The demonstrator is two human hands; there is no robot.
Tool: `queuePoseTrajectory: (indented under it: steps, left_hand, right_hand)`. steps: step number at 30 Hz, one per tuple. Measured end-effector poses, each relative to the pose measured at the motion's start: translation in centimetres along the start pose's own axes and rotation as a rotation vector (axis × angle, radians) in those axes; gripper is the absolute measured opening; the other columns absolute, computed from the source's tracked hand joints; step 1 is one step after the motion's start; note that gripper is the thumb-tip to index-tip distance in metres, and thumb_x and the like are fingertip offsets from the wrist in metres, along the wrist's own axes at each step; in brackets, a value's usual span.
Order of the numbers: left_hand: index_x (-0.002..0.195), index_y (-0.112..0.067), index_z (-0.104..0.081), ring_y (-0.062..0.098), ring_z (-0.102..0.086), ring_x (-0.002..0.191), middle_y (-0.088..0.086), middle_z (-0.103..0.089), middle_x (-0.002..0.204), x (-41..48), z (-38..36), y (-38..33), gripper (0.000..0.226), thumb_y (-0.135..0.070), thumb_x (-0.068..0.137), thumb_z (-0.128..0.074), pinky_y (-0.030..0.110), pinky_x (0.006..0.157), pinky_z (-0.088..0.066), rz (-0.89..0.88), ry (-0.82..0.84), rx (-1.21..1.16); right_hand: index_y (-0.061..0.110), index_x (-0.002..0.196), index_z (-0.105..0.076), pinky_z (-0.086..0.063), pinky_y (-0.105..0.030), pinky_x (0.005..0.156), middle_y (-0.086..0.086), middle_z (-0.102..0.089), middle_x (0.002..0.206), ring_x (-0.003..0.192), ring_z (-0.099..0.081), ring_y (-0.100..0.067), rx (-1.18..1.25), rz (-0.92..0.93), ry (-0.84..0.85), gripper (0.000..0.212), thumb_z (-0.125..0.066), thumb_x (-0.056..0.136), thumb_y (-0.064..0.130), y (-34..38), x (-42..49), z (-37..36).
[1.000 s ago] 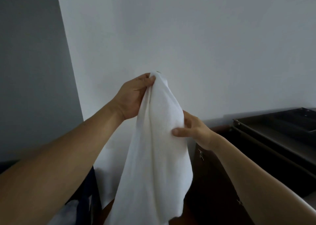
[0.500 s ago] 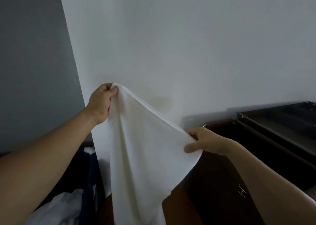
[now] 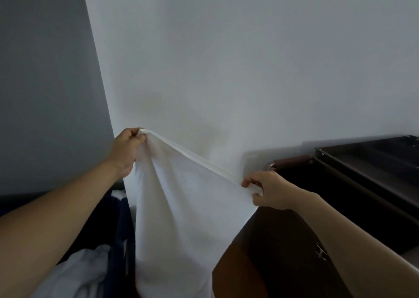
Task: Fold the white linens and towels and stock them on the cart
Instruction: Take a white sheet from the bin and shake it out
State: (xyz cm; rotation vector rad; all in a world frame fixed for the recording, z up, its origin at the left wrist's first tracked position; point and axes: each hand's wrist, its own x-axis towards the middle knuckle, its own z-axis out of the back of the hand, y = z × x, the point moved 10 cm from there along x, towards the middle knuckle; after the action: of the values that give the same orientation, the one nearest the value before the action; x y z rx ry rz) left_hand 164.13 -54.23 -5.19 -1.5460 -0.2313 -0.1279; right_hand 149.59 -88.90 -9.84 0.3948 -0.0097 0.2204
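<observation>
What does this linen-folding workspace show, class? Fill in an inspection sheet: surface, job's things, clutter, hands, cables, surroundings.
Surface: dark top tray of the cart, at right.
Job's things: white towel hanging, top hem stretched between both hands, sloping down to the right.
Clutter: crumpled white linen, lower left, beside dark blue fabric.
Hands: left hand pinches the higher corner; right hand pinches the lower.
Cables: nothing seen.
Surroundings: white wall ahead, grey wall left.

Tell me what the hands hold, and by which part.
Both hold one white towel by its hemmed top edge: the left hand pinches one end, the right hand the other.
</observation>
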Motion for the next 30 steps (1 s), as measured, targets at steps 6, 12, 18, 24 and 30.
queuePoseTrajectory:
  steps: [6,12,18,24,30]
  left_hand:
    - [0.118,-0.016,-0.059,0.032,-0.052,0.126,0.011,-0.058,0.131,0.0,-1.0,0.5,0.020,-0.017,0.100,-0.052,0.053,0.108,-0.042,0.022,0.028,0.017]
    - [0.119,-0.013,-0.057,0.026,-0.053,0.112,0.013,-0.057,0.126,0.1,-0.9,-0.1,0.019,-0.013,0.101,-0.050,0.050,0.104,-0.043,-0.015,0.029,0.037]
    - [0.102,-0.022,-0.060,0.011,-0.058,0.081,-0.004,-0.062,0.094,1.8,1.7,-7.0,0.010,-0.017,0.101,-0.052,0.027,0.066,-0.048,-0.163,-0.028,-0.091]
    - [0.110,-0.015,-0.060,0.010,-0.061,0.080,-0.003,-0.064,0.097,1.9,2.7,-7.5,0.013,-0.015,0.101,-0.051,0.022,0.059,-0.051,-0.140,-0.024,-0.129]
    - [0.104,-0.016,-0.060,0.008,-0.061,0.075,-0.006,-0.065,0.089,1.3,3.2,-8.2,0.009,-0.014,0.100,-0.052,0.023,0.063,-0.051,-0.146,-0.050,-0.169]
  right_hand:
    - [0.022,0.097,-0.066,-0.048,-0.029,0.085,0.008,-0.057,0.099,0.092,-0.055,-0.011,-0.208,0.014,0.097,0.018,-0.063,0.082,0.031,-1.1,-0.8,-2.2]
    - [0.030,0.083,-0.063,-0.050,-0.027,0.071,0.007,-0.061,0.084,0.075,-0.058,-0.008,-0.098,-0.040,-0.027,0.020,-0.066,0.086,0.050,-2.3,-1.7,0.3]
    - [0.035,0.077,-0.061,-0.044,-0.006,0.054,0.019,-0.067,0.071,0.062,-0.062,0.007,0.261,-0.001,-0.557,0.017,-0.079,0.077,0.038,0.1,-1.4,12.1]
    - [0.032,0.098,-0.051,-0.041,-0.006,0.054,0.012,-0.061,0.082,0.062,-0.057,0.009,0.385,0.060,-0.720,0.036,-0.077,0.082,0.013,2.2,0.1,16.3]
    - [0.003,0.087,-0.066,-0.042,-0.031,0.065,-0.004,-0.061,0.076,0.072,-0.057,-0.020,0.367,-0.102,-0.722,0.020,-0.075,0.084,0.020,1.1,1.9,17.3]
